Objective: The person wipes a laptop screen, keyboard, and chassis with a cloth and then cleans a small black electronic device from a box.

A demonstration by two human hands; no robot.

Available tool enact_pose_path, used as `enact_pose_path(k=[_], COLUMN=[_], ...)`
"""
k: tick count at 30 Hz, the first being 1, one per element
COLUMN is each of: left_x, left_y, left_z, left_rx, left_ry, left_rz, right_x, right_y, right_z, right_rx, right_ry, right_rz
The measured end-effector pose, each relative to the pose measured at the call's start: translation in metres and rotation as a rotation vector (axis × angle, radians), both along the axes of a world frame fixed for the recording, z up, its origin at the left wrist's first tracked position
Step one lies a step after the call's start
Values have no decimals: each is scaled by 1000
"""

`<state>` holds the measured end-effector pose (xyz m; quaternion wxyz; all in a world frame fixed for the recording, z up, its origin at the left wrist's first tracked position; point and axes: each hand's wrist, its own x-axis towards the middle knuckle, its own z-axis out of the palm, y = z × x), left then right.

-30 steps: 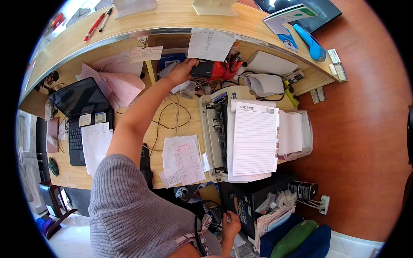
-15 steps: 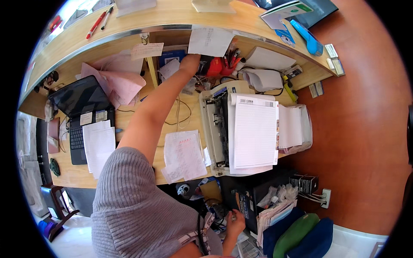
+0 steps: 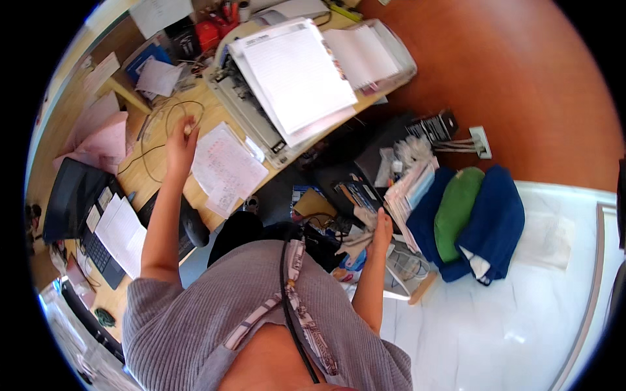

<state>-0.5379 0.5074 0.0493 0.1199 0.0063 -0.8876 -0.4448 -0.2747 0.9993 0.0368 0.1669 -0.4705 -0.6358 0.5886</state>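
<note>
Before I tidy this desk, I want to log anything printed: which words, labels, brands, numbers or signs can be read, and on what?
No wording is quoted; marks stand on:
White lined paper sheet: dark header, too blurred to read.
White and pinkish handwritten paper sheets: writing too small to read.
Black rectangular box: pale lettering, not clearly legible.
Hanging white paper sheet: faint marks, too blurred to read.

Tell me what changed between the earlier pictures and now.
The left hand has come away from the dark box, back toward the person, and is over the desk. The right hand is now against a pale cloth-like item; its grip is unclear. The view swung right and down. The laptop and printer stayed put.
</note>
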Motion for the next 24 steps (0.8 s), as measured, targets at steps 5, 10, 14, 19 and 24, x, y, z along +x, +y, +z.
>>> enact_pose_path(k=[5,10,14,19,24], left_x=[99,148,171,197,200], left_y=[44,90,98,76,69], left_z=[-19,4,22,10,-1], left_rx=[65,6,-87,-193,-213], left_ry=[-188,-156,-156,-217,-289], left_rz=[-78,-309,-373,-333,-384], right_x=[-11,-97,-156,-128,-123], right_y=[18,11,16,39,43], right_z=[-3,24,39,-66,-85], right_rx=[-297,465,832,1154,1140], right_ry=[231,254,460,-55,-183], right_rz=[100,456,439,686,768])
